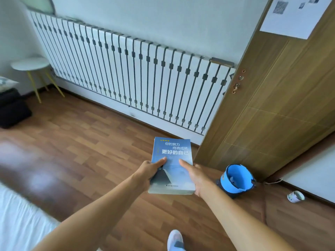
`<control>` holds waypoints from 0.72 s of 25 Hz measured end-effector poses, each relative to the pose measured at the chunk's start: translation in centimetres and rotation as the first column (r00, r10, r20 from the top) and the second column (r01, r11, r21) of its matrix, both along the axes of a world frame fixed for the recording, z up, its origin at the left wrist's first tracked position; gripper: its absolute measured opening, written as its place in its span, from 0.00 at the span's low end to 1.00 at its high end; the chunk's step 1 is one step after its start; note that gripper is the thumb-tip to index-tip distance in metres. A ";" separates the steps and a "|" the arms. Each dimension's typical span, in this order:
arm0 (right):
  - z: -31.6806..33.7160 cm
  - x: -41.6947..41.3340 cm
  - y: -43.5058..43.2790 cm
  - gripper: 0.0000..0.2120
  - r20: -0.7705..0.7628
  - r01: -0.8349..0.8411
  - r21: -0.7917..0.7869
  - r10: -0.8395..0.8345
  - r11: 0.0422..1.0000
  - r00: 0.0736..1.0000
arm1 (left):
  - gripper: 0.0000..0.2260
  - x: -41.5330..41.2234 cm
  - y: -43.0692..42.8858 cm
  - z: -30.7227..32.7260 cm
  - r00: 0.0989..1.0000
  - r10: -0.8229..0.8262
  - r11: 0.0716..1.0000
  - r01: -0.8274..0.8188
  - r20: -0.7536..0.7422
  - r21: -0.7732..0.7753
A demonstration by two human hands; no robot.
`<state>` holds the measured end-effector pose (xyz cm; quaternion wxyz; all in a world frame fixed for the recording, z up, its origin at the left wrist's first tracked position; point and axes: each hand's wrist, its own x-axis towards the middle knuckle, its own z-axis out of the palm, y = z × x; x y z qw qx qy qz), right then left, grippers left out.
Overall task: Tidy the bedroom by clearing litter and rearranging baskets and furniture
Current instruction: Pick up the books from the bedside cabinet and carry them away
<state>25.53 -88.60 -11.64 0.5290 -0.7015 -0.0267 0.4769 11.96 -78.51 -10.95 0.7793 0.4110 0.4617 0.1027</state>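
I hold a blue paperback book with white printed characters flat in front of me, above the wooden floor. My left hand grips its left edge, thumb on the cover. My right hand holds the right edge, thumb also on the cover. A small bin with a blue liner stands on the floor just right of my right hand, near the door. A crumpled paper cup lies on its side on the floor further right.
A wooden door stands open at the right. A white radiator cover with dark bars runs along the far wall. A small round white side table and a black box stand at left. The bed edge lies lower left.
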 end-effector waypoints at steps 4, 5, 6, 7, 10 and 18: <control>-0.8 2.3 6.8 0.19 -0.018 -0.097 0.005 0.097 0.995 0.995 | 0.16 1.4 5.3 -1.1 0.993 0.118 0.993 -0.118 -0.022 -0.005; -1.0 3.0 8.6 0.19 -0.013 -0.130 0.001 0.130 0.992 0.991 | 0.16 1.9 6.7 -1.4 0.989 0.147 0.989 -0.147 -0.026 -0.003; -1.1 3.9 10.5 0.19 0.000 -0.160 -0.006 0.160 0.987 0.987 | 0.16 2.5 8.2 -1.6 0.984 0.174 0.985 -0.174 -0.027 -0.003; -0.9 4.5 12.1 0.19 0.004 -0.183 -0.006 0.183 0.983 0.983 | 0.16 2.9 9.4 -1.5 0.979 0.199 0.980 -0.200 -0.028 -0.003; -0.3 6.8 17.6 0.22 0.005 -0.290 0.004 0.290 0.957 0.957 | 0.16 4.8 13.5 -1.6 0.954 0.298 0.954 -0.298 -0.029 -0.005; -0.6 7.1 29.8 0.29 0.007 -0.544 0.018 0.544 0.839 0.839 | 0.14 3.9 21.0 -1.2 0.838 0.546 0.838 -0.546 -0.020 -0.012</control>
